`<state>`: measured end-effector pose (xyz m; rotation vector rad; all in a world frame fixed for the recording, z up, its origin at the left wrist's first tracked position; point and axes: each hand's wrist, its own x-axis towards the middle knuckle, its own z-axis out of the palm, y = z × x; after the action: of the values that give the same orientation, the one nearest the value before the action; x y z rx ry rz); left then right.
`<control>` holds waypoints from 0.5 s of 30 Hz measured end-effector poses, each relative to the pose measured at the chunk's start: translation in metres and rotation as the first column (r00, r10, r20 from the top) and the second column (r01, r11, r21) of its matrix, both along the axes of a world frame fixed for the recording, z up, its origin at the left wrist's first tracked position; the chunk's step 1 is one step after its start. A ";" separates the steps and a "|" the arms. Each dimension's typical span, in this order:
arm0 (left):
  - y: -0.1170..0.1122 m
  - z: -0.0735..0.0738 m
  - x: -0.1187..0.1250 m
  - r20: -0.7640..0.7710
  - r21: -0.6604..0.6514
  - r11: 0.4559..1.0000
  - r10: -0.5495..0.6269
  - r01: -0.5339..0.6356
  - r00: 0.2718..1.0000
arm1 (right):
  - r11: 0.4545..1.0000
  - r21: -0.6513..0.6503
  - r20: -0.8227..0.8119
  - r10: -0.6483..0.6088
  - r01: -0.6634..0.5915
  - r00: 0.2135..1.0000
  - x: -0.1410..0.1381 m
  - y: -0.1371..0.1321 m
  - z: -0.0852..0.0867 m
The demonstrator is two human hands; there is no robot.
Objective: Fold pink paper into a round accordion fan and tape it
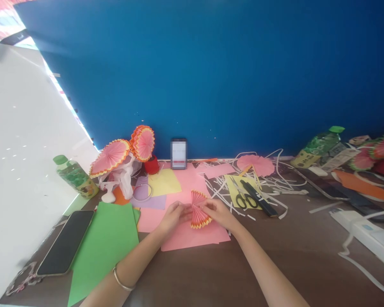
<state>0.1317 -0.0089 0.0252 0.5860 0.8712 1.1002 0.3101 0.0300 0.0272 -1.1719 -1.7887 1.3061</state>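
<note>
Between my two hands is a pleated paper fan (199, 218), pink with a yellow and orange zigzag edge. My left hand (176, 214) grips it from the left, near its middle. From the right, my right hand (218, 212) pinches the folds near the centre. The fan is spread in an upper and a lower part, and my fingers partly hide its middle. Beneath it lie pink paper sheets (192, 243) on the dark table (275, 260).
Left are green paper (105, 247), a phone (67, 243), a bottle (75, 177) and finished paper fans (112, 157). A small phone (178, 154) leans on the blue panel. Right are scissors (245, 200), a black cutter (259, 198), white paper strips (216, 189) and a power strip (368, 238).
</note>
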 end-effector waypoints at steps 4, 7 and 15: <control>0.000 -0.004 -0.002 -0.019 -0.018 1.000 0.008 -0.009 1.000 | 1.000 -0.002 -0.047 0.022 -0.022 0.999 0.002 -0.002 0.001; 0.000 -0.006 -0.003 -0.028 -0.015 1.000 0.026 -0.026 0.999 | 0.999 0.016 -0.061 0.035 -0.034 0.998 0.002 -0.004 0.004; 0.001 -0.008 -0.003 0.101 0.015 0.998 0.061 -0.063 0.993 | 0.993 0.113 -0.063 -0.029 0.035 0.998 -0.003 -0.009 0.002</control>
<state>0.1290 -0.0082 0.0170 0.5169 0.7976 1.1849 0.3066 0.0212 0.0295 -1.0828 -1.7690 1.1925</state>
